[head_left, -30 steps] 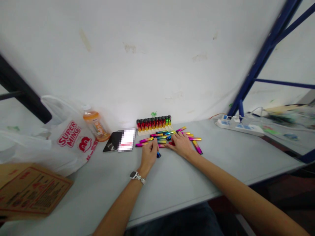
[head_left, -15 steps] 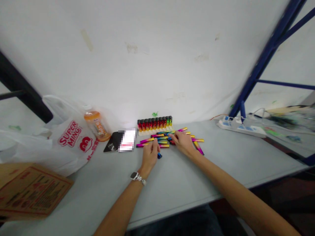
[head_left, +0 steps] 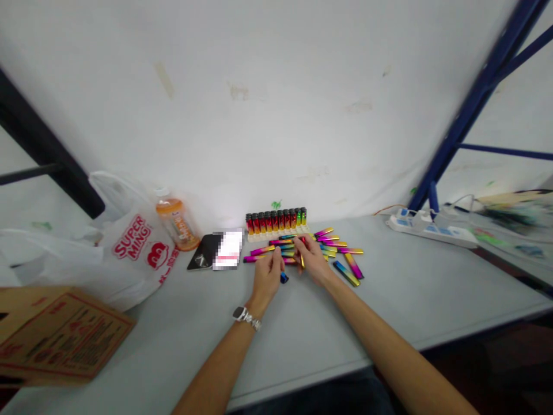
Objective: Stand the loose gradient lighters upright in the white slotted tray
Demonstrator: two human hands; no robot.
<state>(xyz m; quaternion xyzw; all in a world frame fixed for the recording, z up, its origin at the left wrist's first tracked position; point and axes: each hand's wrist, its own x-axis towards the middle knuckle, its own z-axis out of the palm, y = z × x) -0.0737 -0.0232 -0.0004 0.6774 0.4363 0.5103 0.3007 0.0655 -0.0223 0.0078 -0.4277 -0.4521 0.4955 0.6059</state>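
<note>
My left hand [head_left: 266, 278] is closed round a slim stick, mostly hidden in the palm; its dark blue end [head_left: 284, 278] pokes out below the fingers. My right hand [head_left: 311, 259], just beside it, pinches a slim red-and-gold stick [head_left: 303, 261] pointing down. Around and behind both hands lie several shiny loose sticks [head_left: 349, 251], shaded purple to gold or blue to gold. Behind them a white rack [head_left: 258, 237] holds a row of upright black-topped tubes [head_left: 273, 220], mostly red to yellow, with green ones at the right end.
To the left are a dark flat device [head_left: 202, 253] beside a blurred white patch, an orange drink bottle [head_left: 177, 222], a white plastic bag [head_left: 147, 253] and a cardboard box [head_left: 64, 334]. A power strip [head_left: 432, 229] lies at right by a blue metal frame [head_left: 462, 109].
My right hand has drawn back from the loose sticks towards my left hand, now with a red-and-gold stick. A blue-and-gold stick now shows at the right of the pile. The view shifted slightly.
</note>
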